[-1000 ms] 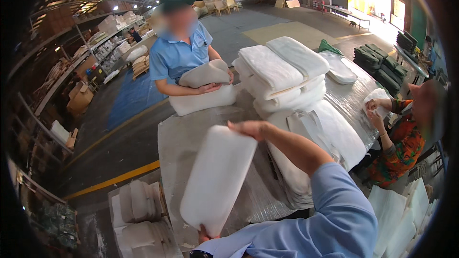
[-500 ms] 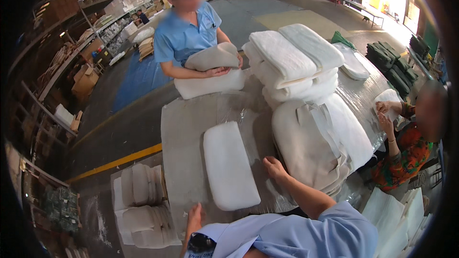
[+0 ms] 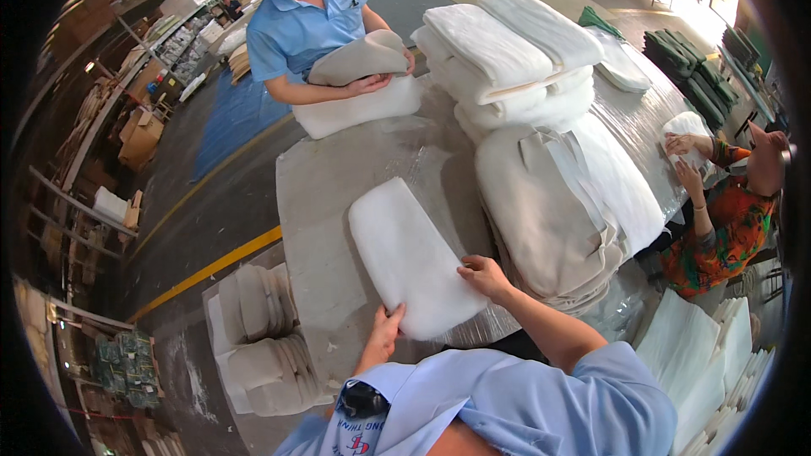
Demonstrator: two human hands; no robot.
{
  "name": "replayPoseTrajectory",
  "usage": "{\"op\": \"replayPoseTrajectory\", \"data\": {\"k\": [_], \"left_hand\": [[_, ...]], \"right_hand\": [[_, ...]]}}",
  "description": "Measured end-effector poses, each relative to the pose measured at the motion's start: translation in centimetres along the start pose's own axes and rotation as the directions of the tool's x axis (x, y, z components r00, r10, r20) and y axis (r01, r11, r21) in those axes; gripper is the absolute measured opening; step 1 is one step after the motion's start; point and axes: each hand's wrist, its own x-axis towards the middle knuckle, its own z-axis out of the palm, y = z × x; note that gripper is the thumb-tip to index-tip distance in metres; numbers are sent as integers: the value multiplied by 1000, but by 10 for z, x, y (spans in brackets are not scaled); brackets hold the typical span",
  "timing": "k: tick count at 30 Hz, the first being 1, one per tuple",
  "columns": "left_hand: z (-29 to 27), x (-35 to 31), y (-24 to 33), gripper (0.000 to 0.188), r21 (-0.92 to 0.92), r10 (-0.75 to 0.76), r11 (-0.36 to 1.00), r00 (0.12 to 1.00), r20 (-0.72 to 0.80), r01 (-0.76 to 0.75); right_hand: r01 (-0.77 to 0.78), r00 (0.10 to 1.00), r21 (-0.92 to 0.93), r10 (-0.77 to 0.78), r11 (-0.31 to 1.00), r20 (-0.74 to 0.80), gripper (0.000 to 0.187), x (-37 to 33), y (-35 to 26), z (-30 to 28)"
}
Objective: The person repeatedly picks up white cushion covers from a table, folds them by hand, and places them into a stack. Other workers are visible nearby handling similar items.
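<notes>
A white rounded padding sheet [image 3: 410,253] lies lengthwise on the plastic-covered table [image 3: 312,203] before me. My left hand [image 3: 384,329] grips its near left corner, thumb at the edge. On the right edge, my right hand [image 3: 485,277] pinches the same sheet between thumb and fingers; the fingertips are partly hidden. Close to my right hand stands a stack of beige pads [image 3: 536,211], with a loose fold on top. Behind that rises a tall pile of thick white padding [image 3: 507,51].
Across the table a person in a blue shirt [image 3: 296,34] holds a beige pad [image 3: 359,59] over a white block [image 3: 359,107]. At right, another person in patterned clothing [image 3: 718,236] handles a white piece [image 3: 688,131]. Beige pads [image 3: 262,329] lie lower left; white sheets [image 3: 693,355] lean lower right.
Both hands have come in from beside the white padding sheet and now hold its edges. My view has tipped down, so the scene sits higher.
</notes>
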Motion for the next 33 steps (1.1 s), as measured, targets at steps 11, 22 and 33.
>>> {"op": "replayPoseTrajectory", "data": {"k": [11,22,33], "left_hand": [[-6,-6,-26,66,65,4,998,998,70,-9],[-51,25,86,32,741,242,630,965,96,-232],[35,158,209,38,723,759,153,548,350,-674]], "right_hand": [[-130,989,124,120,984,91,43,-23,29,-7],[-230,968,251,195,940,159,50,-4,25,-10],[-91,996,200,94,976,-2,47,59,-27,-17]]}}
